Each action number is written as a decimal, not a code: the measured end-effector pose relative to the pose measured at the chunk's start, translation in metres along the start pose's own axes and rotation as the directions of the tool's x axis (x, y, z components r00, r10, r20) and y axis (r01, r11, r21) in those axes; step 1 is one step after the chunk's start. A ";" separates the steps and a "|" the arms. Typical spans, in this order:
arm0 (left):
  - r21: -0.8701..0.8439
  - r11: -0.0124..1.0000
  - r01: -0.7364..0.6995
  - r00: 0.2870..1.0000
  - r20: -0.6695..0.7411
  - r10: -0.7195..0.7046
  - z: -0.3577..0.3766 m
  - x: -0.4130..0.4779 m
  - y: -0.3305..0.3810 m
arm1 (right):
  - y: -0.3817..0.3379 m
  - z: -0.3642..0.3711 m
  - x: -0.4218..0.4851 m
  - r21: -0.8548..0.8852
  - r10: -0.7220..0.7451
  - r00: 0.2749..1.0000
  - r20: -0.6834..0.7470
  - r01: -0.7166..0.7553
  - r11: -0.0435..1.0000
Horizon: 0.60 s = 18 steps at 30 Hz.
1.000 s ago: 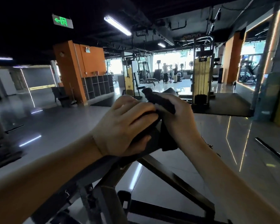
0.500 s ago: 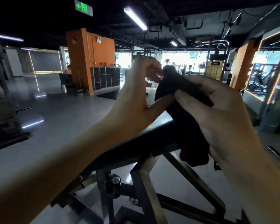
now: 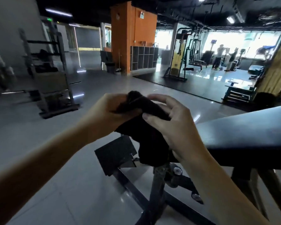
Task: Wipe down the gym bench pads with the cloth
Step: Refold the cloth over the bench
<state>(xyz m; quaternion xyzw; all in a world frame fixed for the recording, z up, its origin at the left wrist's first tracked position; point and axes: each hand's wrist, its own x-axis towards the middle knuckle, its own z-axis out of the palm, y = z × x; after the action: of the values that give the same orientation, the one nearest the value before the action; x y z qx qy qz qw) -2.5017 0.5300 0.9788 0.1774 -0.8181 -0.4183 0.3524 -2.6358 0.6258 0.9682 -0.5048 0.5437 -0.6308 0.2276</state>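
Observation:
A dark cloth [image 3: 144, 127] hangs bunched between both hands, lifted off the bench. My left hand [image 3: 104, 117] grips its upper left part with curled fingers. My right hand [image 3: 172, 125] holds the right side, thumb pinching the fabric, the other fingers arched over the top. The black bench pad [image 3: 243, 133] stretches to the right, just behind and beside my right hand. The cloth's lower end dangles in front of the pad's near end and hides it.
The bench's dark metal frame [image 3: 157, 189] and a black foot plate [image 3: 115, 153] stand on the glossy grey floor below my hands. A weight rack [image 3: 53, 75] stands at the left. An orange pillar, cable machines and two people are far behind.
The cloth came off the pad and both hands now hold it in the air. My view has swung left, so the pad now lies to the right.

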 end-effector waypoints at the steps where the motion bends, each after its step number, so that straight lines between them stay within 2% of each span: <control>1: 0.018 0.999 0.036 0.999 -0.010 -0.036 -0.014 -0.001 -0.014 | 0.009 0.015 0.009 0.020 0.030 0.999 0.010 -0.031 0.999; 9: 0.062 0.960 0.275 0.955 -0.138 -0.264 -0.112 0.011 -0.115 | 0.079 0.109 0.103 0.050 0.123 0.981 0.152 -0.132 0.990; 13: -0.017 0.921 0.388 0.917 -0.090 -0.388 -0.168 0.039 -0.171 | 0.117 0.158 0.170 0.065 0.114 0.970 0.216 -0.131 0.989; 18: -0.058 0.886 0.459 0.885 -0.051 -0.462 -0.247 0.114 -0.235 | 0.155 0.211 0.283 0.101 0.098 0.952 0.289 -0.133 0.986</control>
<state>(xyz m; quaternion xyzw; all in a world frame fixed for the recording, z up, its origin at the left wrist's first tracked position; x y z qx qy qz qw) -2.4019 0.1868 0.9368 0.3720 -0.7316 -0.5020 0.2727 -2.5993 0.2462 0.9151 -0.5425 0.4954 -0.5691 0.3693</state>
